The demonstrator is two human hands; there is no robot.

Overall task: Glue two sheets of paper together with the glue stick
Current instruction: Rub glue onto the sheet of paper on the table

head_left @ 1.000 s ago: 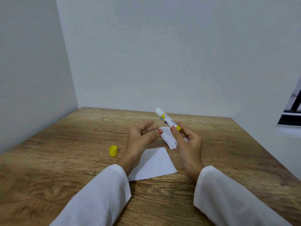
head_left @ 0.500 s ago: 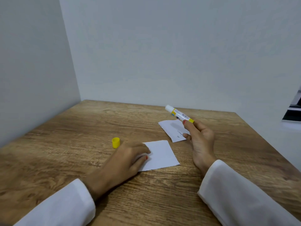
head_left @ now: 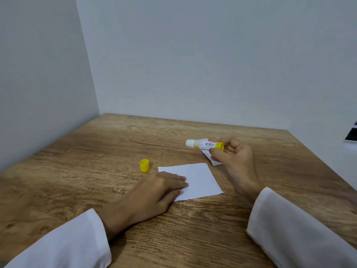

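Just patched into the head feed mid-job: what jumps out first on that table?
The uncapped glue stick, held level above the table in the right hand, over a small paper mostly hidden behind it. Nearer, the left hand lies flat on the left part of a white sheet. The yellow cap stands alone, just left of that sheet.

Wooden table [head_left: 193, 238] in corner, pale walls [head_left: 212, 64] behind & left; dark obj [head_left: 352, 135] at rt edge.
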